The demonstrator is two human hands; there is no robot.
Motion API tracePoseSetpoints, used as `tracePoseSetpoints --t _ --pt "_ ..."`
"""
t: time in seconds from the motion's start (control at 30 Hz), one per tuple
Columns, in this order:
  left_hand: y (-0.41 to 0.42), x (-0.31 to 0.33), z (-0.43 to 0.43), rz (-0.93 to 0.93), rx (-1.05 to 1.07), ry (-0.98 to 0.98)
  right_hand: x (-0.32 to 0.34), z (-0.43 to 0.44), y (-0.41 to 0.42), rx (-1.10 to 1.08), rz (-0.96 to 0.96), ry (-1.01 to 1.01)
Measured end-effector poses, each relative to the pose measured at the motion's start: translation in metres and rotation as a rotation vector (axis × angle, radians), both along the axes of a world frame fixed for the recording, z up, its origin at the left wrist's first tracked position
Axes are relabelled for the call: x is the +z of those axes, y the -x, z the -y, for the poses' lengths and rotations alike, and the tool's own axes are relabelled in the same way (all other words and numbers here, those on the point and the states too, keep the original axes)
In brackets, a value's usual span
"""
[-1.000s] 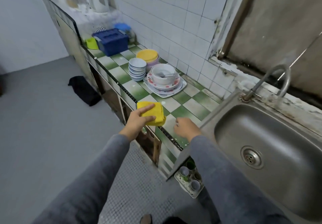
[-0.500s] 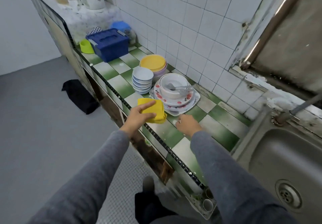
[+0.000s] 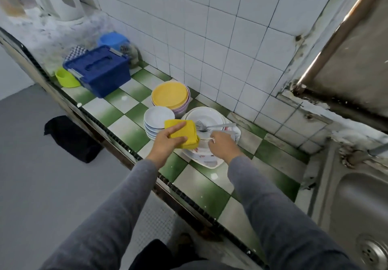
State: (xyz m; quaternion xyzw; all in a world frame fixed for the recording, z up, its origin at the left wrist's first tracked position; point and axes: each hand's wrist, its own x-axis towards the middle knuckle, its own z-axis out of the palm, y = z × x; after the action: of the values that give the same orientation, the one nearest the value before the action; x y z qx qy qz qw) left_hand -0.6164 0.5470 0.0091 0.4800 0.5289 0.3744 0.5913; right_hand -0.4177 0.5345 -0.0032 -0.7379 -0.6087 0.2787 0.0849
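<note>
One fork (image 3: 217, 126) crosswise, tines toward cloth (image 3: 190, 131)

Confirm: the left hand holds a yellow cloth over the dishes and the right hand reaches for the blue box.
Wrong: the head view shows the right hand at the white bowl, not the blue box. The left hand holds the yellow cloth.

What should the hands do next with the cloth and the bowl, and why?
Probably the right hand should grip the white bowl by its near rim and lift it to the yellow cloth in the left hand. That hand is at the rim, and a fork lies inside, so lift level.
</note>
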Motion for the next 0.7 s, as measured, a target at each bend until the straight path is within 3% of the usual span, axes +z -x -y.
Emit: tracePoseSetpoints --t 0.7 --pt "0.009 -0.005 -0.167 -0.007 -0.404 0.097 -0.026 -0.085 0.029 -0.447 -0.090 -0.053"
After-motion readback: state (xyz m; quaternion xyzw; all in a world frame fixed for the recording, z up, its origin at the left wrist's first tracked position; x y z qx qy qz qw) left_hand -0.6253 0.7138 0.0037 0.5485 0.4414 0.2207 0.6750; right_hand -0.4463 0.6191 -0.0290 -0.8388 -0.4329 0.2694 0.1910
